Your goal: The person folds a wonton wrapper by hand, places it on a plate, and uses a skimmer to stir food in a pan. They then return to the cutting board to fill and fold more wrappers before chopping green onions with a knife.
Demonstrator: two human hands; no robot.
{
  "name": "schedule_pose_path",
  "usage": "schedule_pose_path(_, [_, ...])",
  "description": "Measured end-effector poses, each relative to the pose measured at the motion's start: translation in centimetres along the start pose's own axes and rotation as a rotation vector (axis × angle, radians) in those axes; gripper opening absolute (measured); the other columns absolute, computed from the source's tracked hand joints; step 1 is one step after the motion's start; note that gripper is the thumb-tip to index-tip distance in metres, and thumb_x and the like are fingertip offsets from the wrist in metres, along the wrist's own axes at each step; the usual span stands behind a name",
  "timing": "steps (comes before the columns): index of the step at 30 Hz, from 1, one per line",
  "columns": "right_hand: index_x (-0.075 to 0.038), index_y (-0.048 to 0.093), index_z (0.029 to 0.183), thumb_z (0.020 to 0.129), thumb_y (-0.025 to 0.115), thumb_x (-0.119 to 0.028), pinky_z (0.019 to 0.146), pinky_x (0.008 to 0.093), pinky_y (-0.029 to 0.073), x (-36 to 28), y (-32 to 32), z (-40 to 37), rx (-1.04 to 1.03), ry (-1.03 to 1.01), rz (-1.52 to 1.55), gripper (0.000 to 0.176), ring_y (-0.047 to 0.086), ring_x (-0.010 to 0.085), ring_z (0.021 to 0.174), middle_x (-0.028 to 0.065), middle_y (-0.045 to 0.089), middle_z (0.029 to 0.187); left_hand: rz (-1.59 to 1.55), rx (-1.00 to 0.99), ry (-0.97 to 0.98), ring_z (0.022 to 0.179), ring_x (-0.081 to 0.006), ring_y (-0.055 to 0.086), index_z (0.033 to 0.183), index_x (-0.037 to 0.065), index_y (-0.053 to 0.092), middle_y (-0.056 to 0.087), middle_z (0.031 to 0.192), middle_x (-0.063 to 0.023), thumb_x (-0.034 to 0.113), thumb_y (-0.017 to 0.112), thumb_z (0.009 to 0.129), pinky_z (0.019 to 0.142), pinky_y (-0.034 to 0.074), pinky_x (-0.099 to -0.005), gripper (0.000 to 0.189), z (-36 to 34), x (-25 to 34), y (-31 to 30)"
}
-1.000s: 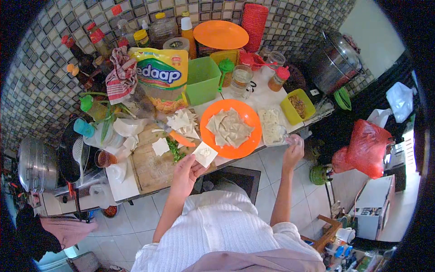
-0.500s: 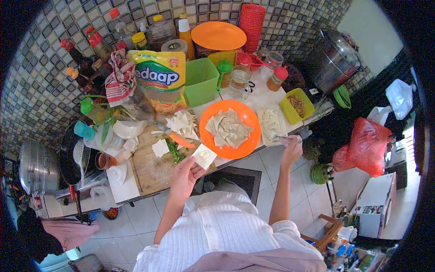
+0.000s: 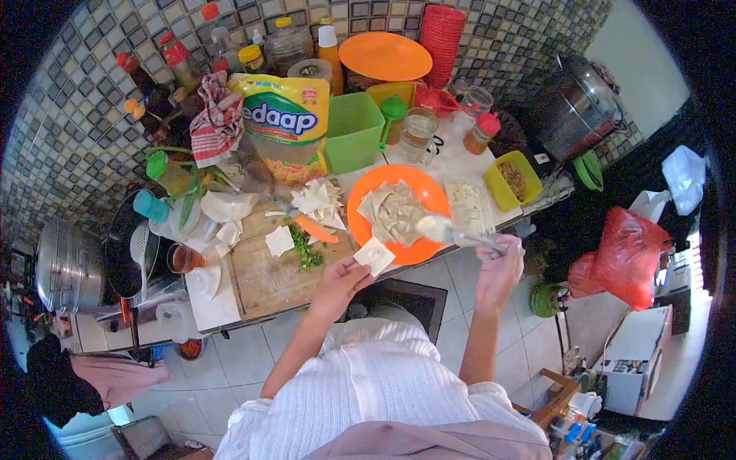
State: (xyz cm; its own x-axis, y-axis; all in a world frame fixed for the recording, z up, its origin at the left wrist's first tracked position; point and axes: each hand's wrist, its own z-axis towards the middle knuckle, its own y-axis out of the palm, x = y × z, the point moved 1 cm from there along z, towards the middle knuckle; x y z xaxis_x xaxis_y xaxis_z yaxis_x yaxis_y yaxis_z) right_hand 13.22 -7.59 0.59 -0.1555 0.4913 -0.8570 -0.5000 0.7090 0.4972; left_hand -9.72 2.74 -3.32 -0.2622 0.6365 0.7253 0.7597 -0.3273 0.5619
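Note:
Between its thumb and fingers my left hand [image 3: 340, 285] holds a square white wrapper [image 3: 375, 257] by one edge, close to the front rim of the orange plate [image 3: 435, 201]. Folded pale pieces [image 3: 392, 213] are piled on that plate. My right hand [image 3: 501, 276] grips a metal spoon [image 3: 465, 238], whose bowl carries something whitish over the plate's right side. Behind the spoon lies a clear container of pale filling [image 3: 469, 205]. Left of the plate, a stack of wrappers [image 3: 318, 199], an orange-handled knife [image 3: 316, 229] and chopped greens [image 3: 309, 256] rest on a wooden board [image 3: 264, 285].
A green bin [image 3: 353, 134], a glass mug [image 3: 418, 134] and a yellow-green box [image 3: 514, 181] stand behind the plate. Bottles [image 3: 178, 61] line the tiled wall. At the left are a black pan [image 3: 123, 264] and a steel pot [image 3: 69, 264].
The spoon has moved left from the filling container to above the plate, with whitish matter on it. My left hand and its wrapper have shifted slightly right; the whole view has shifted a little.

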Motion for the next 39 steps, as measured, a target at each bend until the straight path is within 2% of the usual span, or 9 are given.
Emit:
schedule_pose_path(5, [0.000,0.051,0.084,0.090,0.037,-0.025,0.061,0.0332,0.049,-0.7,3.1,-4.1,-0.321,-0.030,-0.110,0.028,0.059,0.0210,0.066,0.0109,0.057,0.081,0.002,-0.036,0.014,0.086,-0.0132,0.057,0.108,-0.006,0.048,0.057,0.098,-0.0094,0.003,0.052,0.082,0.080,0.048,-0.0238,0.028,-0.2,0.0,0.5])
schedule_pose_path(7, [-0.001,0.054,0.081,0.091,0.035,-0.021,0.060,0.0331,0.049,-0.4,3.3,-4.6,-0.637,-0.292,-0.468,0.030,0.060,0.0211,0.068,0.0098,0.062,0.076,0.016,-0.032,0.024,0.086,-0.0132,0.057,0.109,-0.005,0.047,0.057,0.098,-0.0091,0.003,0.052,0.082,0.081,0.048,-0.0240,0.029,-0.6,0.4,0.7])
schedule_pose_path(12, [-0.001,0.058,0.076,0.090,0.037,-0.022,0.063,0.0323,0.048,-2.1,4.4,-4.9,-0.734,-0.582,-0.626,0.033,0.060,0.0240,0.071,0.0073,0.064,0.075,0.029,-0.032,0.018,0.088,-0.0135,0.057,0.111,-0.004,0.047,0.057,0.099,-0.0093,0.002,0.051,0.083,0.081,0.048,-0.0237,0.029,-1.1,0.6,0.5])
schedule_pose_path(15, [-0.001,0.057,0.074,0.090,0.036,-0.022,0.062,0.0332,0.048,-2.9,4.1,-4.3,-0.636,-0.748,-0.562,0.035,0.059,0.0225,0.068,0.0084,0.062,0.070,-0.023,-0.044,0.038,0.089,-0.0137,0.057,0.111,-0.004,0.047,0.057,0.101,-0.0098,0.001,0.050,0.082,0.081,0.048,-0.0234,0.029,-1.3,0.6,0.7])
schedule_pose_path(20, [0.004,0.045,0.089,0.092,0.034,-0.024,0.063,0.0272,0.050,-0.6,0.1,-0.2,0.094,-0.315,-0.308,0.031,0.058,0.0213,0.069,0.0117,0.053,0.077,-0.103,-0.059,0.041,0.090,-0.0155,0.058,0.108,-0.003,0.048,0.057,0.102,-0.0113,0.010,0.049,0.085,0.080,0.048,-0.0246,0.027,-1.1,0.2,0.0])
schedule_pose_path(28, [0.003,0.047,0.097,0.087,0.045,-0.019,0.079,0.0380,0.047,8.1,-9.4,3.9,0.159,-0.111,-0.410,0.025,0.052,0.0249,0.092,0.0144,0.048,0.100,-0.295,-0.026,0.124,0.087,-0.0192,0.060,0.105,-0.002,0.049,0.058,0.100,-0.0139,0.022,0.045,0.088,0.077,0.051,-0.0298,0.030,-1.5,0.3,0.1])
schedule_pose_path(30, [0.001,0.048,0.105,0.083,0.051,-0.020,0.089,0.0433,0.035,7.0,-8.3,3.1,0.356,-0.614,-1.469,0.031,0.043,0.0293,0.106,0.0170,0.046,0.108,-0.262,-0.028,0.143,0.088,-0.0192,0.059,0.107,-0.003,0.048,0.057,0.101,-0.0138,0.021,0.044,0.088,0.077,0.051,-0.0303,0.031,-1.5,0.4,0.0])
schedule_pose_path(31, [0.001,0.048,0.105,0.083,0.051,-0.020,0.089,0.0433,0.035,6.2,-7.4,2.7,0.353,-0.613,-1.468,0.031,0.043,0.0293,0.106,0.0170,0.046,0.108,-0.261,-0.025,0.144,0.088,-0.0192,0.059,0.107,-0.003,0.048,0.057,0.101,-0.0138,0.021,0.044,0.088,0.077,0.051,-0.0303,0.031,-1.6,0.5,0.0])
schedule_pose_path(39, [-0.013,0.066,0.076,0.062,0.069,-0.008,0.090,0.0399,0.031,0.7,5.0,-6.2,-0.605,-0.702,-1.057,0.015,0.037,0.0305,0.109,0.0118,0.039,0.118,-0.150,-0.084,0.138,0.091,-0.0189,0.058,0.114,-0.002,0.044,0.056,0.103,-0.0122,0.015,0.041,0.089,0.080,0.049,-0.0298,0.031,-2.1,1.0,1.1])
